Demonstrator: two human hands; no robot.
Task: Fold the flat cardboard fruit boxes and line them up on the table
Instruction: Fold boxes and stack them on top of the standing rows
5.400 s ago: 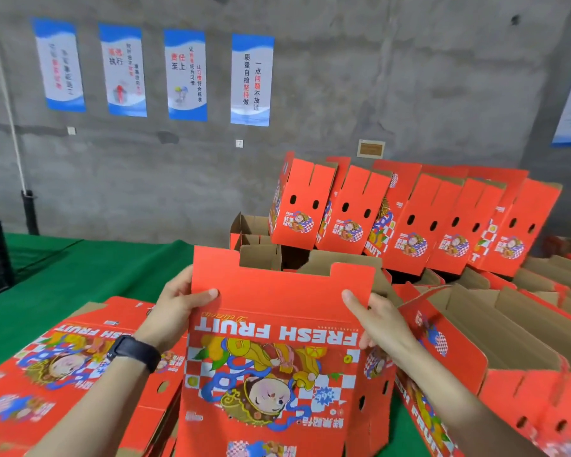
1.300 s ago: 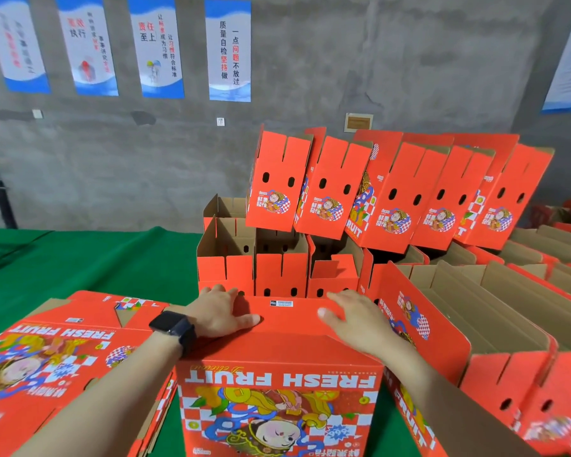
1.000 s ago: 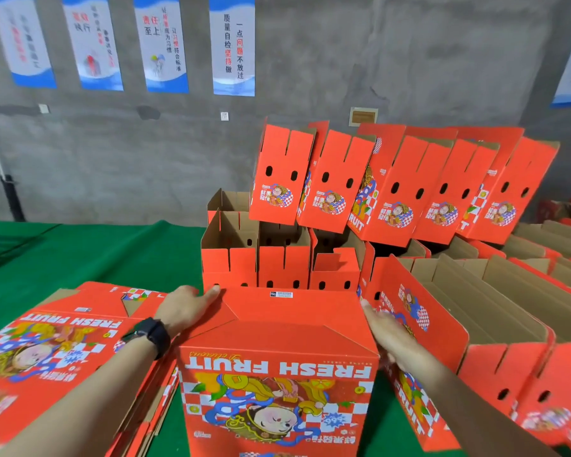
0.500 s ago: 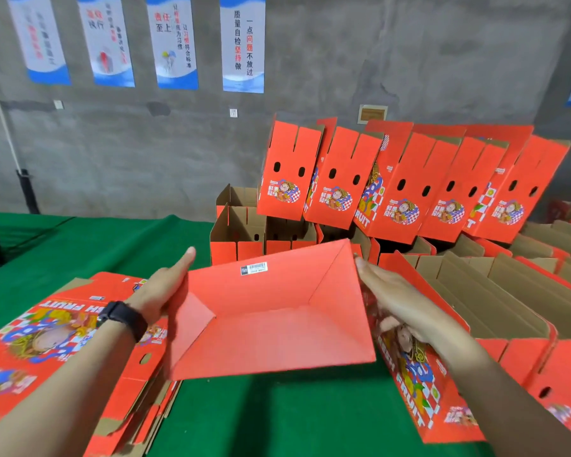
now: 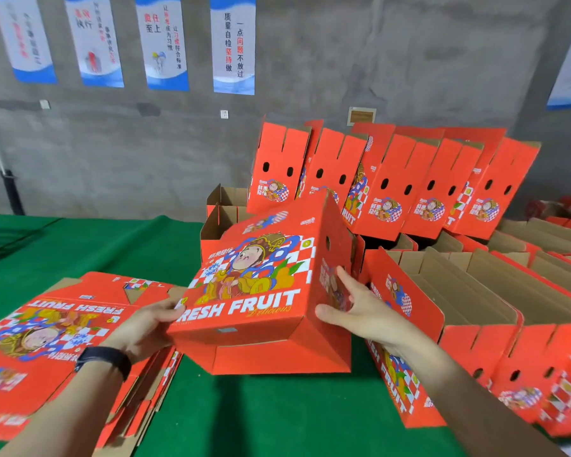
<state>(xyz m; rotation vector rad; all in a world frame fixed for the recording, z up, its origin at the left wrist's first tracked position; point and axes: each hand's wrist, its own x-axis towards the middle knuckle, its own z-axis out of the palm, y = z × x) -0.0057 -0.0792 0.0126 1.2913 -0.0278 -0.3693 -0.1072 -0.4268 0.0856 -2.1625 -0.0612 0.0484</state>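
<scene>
Holding a glossy red cardboard box (image 5: 261, 278) tilted over the green felt table (image 5: 277, 417), printed face up, plain bottom toward me.

Reply: hands?

OP: Apart. Left hand (image 5: 145, 328) curls round the lower-left corner; right hand (image 5: 363, 315) presses flat, fingers straight, on the holed side. Flat blanks (image 5: 47, 341) stacked left, brown-lined open boxes (image 5: 475, 308) right.

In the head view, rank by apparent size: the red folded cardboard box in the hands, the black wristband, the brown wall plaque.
1. Red folded cardboard box.
2. Black wristband.
3. Brown wall plaque, smallest here, but farthest from the camera.
</scene>
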